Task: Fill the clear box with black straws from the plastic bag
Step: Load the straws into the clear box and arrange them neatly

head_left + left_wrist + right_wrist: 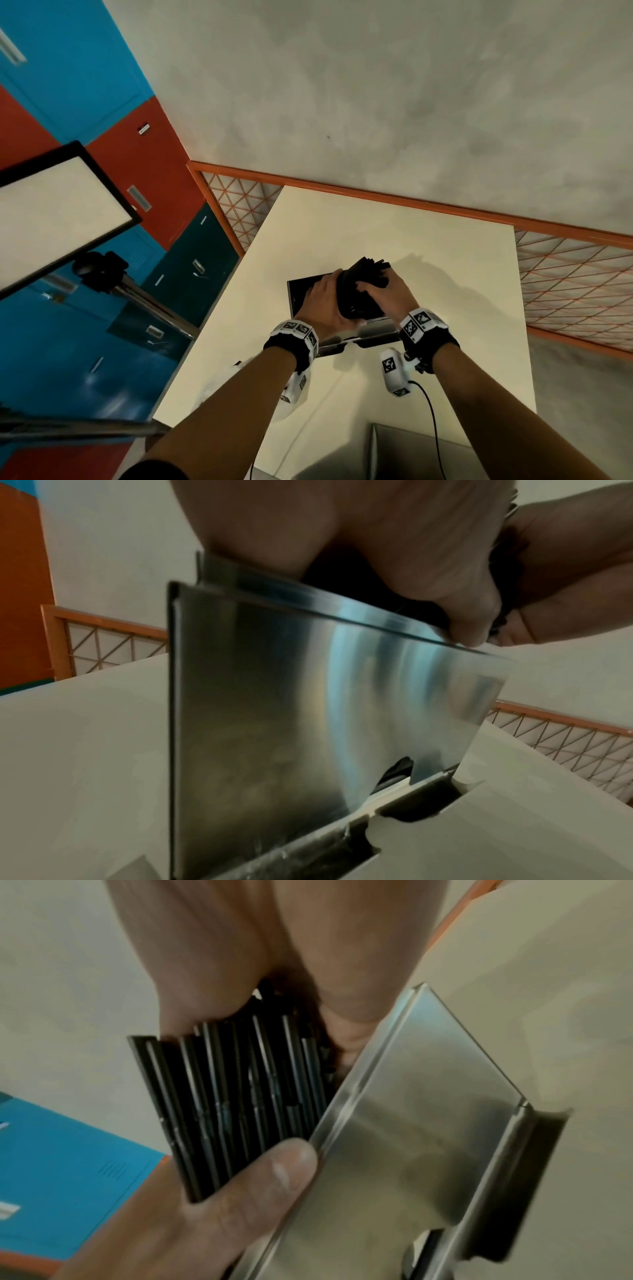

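A thick bundle of black straws [359, 287] is held between both hands above the clear box [303, 289], which stands on the cream table [445, 274]. My left hand [325, 299] grips the bundle's left side, and its thumb lies at the near end by the box's front wall [308, 710]. My right hand [385, 291] wraps the right side. The right wrist view shows the straws [240, 1091] side by side, slanting down beside the box wall [411, 1123]. I cannot make out the plastic bag.
An orange-framed mesh fence [565, 284] runs along the table's far and right edges. Blue and red lockers [85, 102] and a light panel on a stand [58, 216] are at the left. A grey seat back [411, 452] and a black cable [432, 411] sit near me.
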